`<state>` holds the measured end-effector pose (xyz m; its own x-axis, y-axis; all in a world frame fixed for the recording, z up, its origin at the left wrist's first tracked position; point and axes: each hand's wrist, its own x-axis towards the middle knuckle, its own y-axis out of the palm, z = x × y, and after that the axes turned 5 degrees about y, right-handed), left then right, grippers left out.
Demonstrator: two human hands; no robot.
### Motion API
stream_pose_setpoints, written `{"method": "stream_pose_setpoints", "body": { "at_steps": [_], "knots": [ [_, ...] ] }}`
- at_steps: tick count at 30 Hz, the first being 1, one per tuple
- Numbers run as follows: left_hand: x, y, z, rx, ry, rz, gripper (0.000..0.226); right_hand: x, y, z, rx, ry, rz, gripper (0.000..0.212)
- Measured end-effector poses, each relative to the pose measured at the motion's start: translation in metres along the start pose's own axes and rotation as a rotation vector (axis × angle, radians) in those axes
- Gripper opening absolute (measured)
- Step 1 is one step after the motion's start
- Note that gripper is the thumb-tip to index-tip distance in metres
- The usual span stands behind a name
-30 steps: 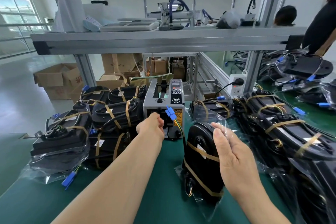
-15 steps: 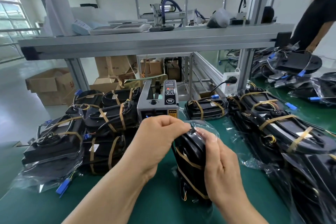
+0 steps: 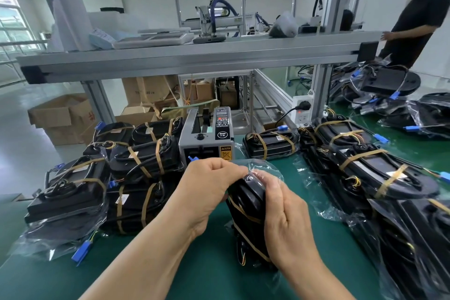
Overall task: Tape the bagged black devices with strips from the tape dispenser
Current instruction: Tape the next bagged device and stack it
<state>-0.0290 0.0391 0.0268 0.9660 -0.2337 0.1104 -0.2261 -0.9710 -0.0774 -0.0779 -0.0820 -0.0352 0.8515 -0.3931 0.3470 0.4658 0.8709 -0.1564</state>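
A bagged black device [image 3: 246, 207] stands on end on the green mat between my hands, wrapped with brown tape bands. My left hand [image 3: 207, 190] has its fingers curled at the device's top, pinching the clear bag there. My right hand [image 3: 280, 209] presses against the device's right side, fingers over the bag's top. The grey tape dispenser [image 3: 207, 136] sits just behind, its slot facing me. Whether a tape strip is in my fingers is not visible.
Taped bagged devices are stacked at the left [image 3: 136, 168] and lined along the right [image 3: 370, 168]; one lies right of the dispenser [image 3: 270, 145]. An aluminium shelf [image 3: 185, 58] spans overhead. A person in black [image 3: 421, 14] stands at the far right. Cardboard boxes [image 3: 60, 117] sit behind.
My left hand came back from the dispenser's slot to the device's top. My right hand closed in against the device. Between the last two frames the hands barely moved.
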Motion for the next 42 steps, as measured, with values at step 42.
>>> {"method": "stream_pose_setpoints", "body": {
  "at_steps": [42],
  "knots": [
    [0.013, 0.038, 0.023, 0.069, 0.008, -0.310, 0.028, 0.011, -0.001, -0.001, -0.073, -0.008, -0.042, 0.049]
  ]
}}
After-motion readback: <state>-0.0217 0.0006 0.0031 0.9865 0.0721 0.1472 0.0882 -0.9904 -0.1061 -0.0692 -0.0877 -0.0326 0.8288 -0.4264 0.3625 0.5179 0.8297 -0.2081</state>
